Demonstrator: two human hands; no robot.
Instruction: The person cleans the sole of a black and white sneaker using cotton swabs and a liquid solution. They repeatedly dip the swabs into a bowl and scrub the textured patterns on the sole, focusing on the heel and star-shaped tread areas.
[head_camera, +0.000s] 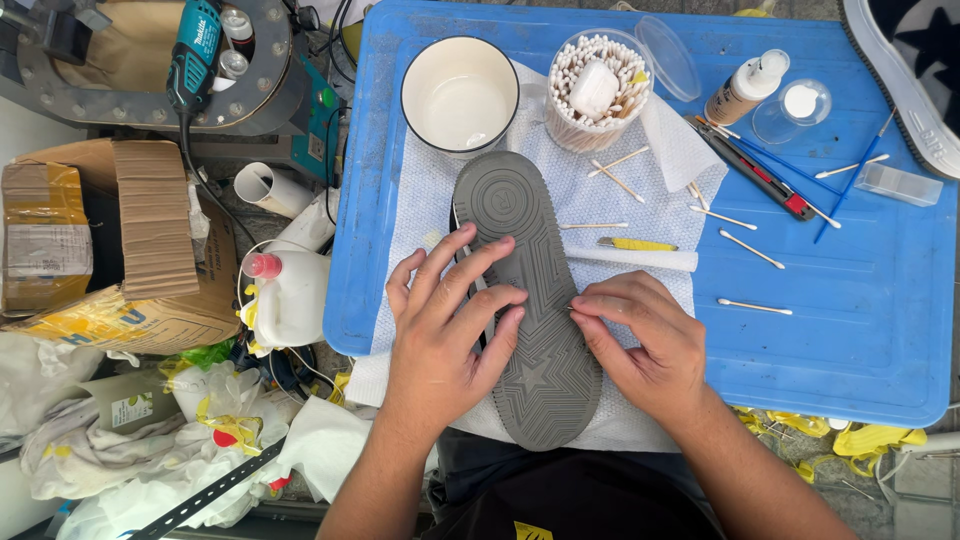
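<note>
Left grip (445, 320) flat, fingers spread on grey shoe sole (530, 300); right grip (640, 335) pinched at sole edge. Risk: sole slips, knocks enamel mug (460, 95) or cotton-swab tub (598, 90).

Bright, even daylight, prob. from overhead; soft short shadows under hands (440, 330), mild glare inside white cup (460, 95); sharp center, slight wide-angle bend twd edges, no motion blur

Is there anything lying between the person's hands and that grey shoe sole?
Nothing visible does. The left hand lies flat on the grey shoe sole, and the right hand pinches at its right edge. The cotton swabs and the yellow tool lie off to the right.
</note>
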